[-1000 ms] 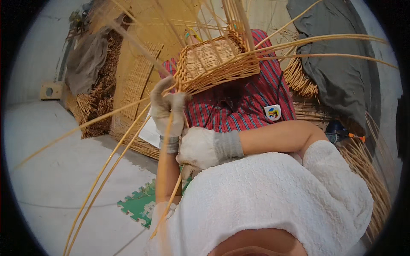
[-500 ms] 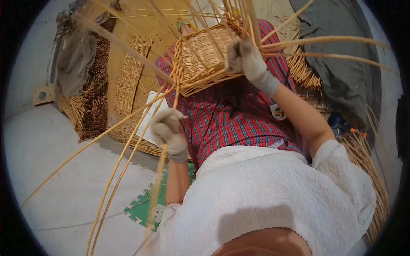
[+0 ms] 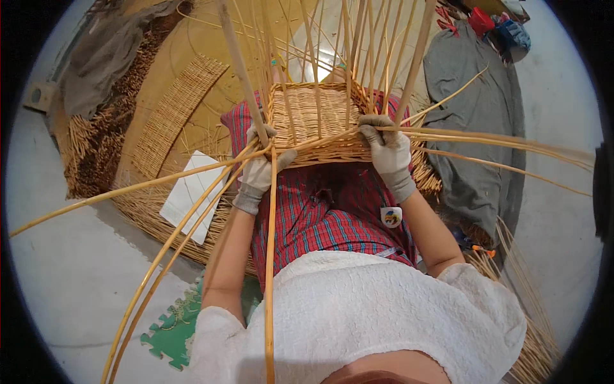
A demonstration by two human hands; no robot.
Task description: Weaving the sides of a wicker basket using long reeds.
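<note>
A partly woven rectangular wicker basket (image 3: 316, 109) rests across my lap, with tall stakes rising from its sides. My gloved left hand (image 3: 257, 171) grips its near left corner, thumb along the front wall and fingers behind the rods. Several long willow rods (image 3: 150, 272) fan out from that corner to the left and toward me. At the near right corner my gloved right hand (image 3: 391, 157) closes on a willow rod that runs along the front edge, fingertips over it. More rods extend right past this hand. Part of each hand's grip is hidden behind the weave.
A flat woven panel (image 3: 176, 115) lies on the brown board at left. Beyond it are bundled dark rods (image 3: 96, 141) under grey cloth. A white sheet (image 3: 192, 195) lies near my left forearm. Grey fabric (image 3: 470, 128) covers rods at right; a green foam mat (image 3: 176, 326) is lower left.
My left hand has moved up from the loose rods to the basket's left corner. The basket has turned squarer to me and lower in view. One rod now lies along its front edge.
</note>
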